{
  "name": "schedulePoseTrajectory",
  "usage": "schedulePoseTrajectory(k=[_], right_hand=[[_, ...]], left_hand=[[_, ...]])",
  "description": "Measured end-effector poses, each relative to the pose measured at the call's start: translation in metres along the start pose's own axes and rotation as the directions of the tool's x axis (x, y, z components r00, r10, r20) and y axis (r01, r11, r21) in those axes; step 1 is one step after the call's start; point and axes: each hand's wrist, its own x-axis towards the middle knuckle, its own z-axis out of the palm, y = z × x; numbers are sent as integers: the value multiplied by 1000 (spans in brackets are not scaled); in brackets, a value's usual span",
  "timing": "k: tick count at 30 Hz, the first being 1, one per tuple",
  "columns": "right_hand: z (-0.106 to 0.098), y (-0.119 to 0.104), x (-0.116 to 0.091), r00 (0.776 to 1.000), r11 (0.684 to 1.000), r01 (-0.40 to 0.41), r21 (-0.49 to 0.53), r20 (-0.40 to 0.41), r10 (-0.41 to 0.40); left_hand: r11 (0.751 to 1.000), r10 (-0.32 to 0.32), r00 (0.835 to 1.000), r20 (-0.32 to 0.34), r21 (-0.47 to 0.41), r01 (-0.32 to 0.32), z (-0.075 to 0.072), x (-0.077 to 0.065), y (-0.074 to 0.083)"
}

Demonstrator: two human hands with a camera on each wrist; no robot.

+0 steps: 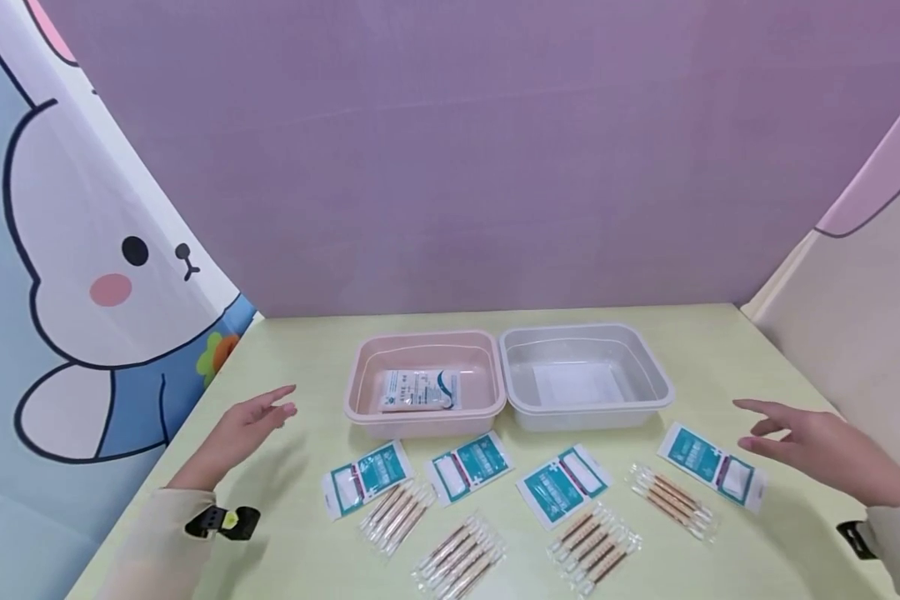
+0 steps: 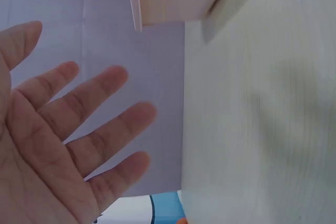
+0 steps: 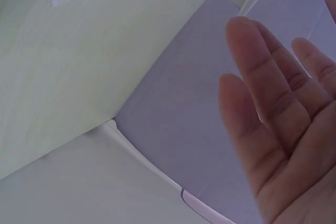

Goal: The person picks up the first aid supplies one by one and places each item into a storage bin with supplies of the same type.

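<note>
My left hand (image 1: 240, 433) hovers over the table's left side, fingers extended and holding nothing; its spread fingers also show in the left wrist view. On the right, my right hand (image 1: 810, 442) is held above the table, empty, with relaxed fingers, close to a teal-and-white packet (image 1: 712, 465). More such packets lie in front of the bins, one at the left (image 1: 367, 479). Several clear packs of cotton swabs lie nearer, among them one left pack (image 1: 397, 515) and one right pack (image 1: 672, 502). A pink plastic bin (image 1: 425, 427) contains a white-and-blue packet (image 1: 420, 390).
Beside the pink bin stands a light grey bin (image 1: 588, 419), with a flat white rectangle (image 1: 577, 384) on its bottom. A purple backdrop (image 1: 495, 167) rises behind the table (image 1: 307, 346). Printed cloth (image 1: 82, 233) hangs at the left.
</note>
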Motion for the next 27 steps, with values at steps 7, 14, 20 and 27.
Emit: schedulePoseTrajectory(k=[7,14,20,27], right_hand=[[11,-2,0,999,992,1,125,50,-8],[26,3,1,958,827,-43,560,259,-125],[39,-6,-1,947,766,12,643,237,-214],[54,-17,-1,976,888,166,430,59,-210]], left_hand=[[988,-74,994,80,-129,84,13,6,8],[975,-97,992,84,-191,111,22,15,13],[955,-127,989,74,-262,142,26,19,14],[935,-132,988,78,-322,151,36,22,14]])
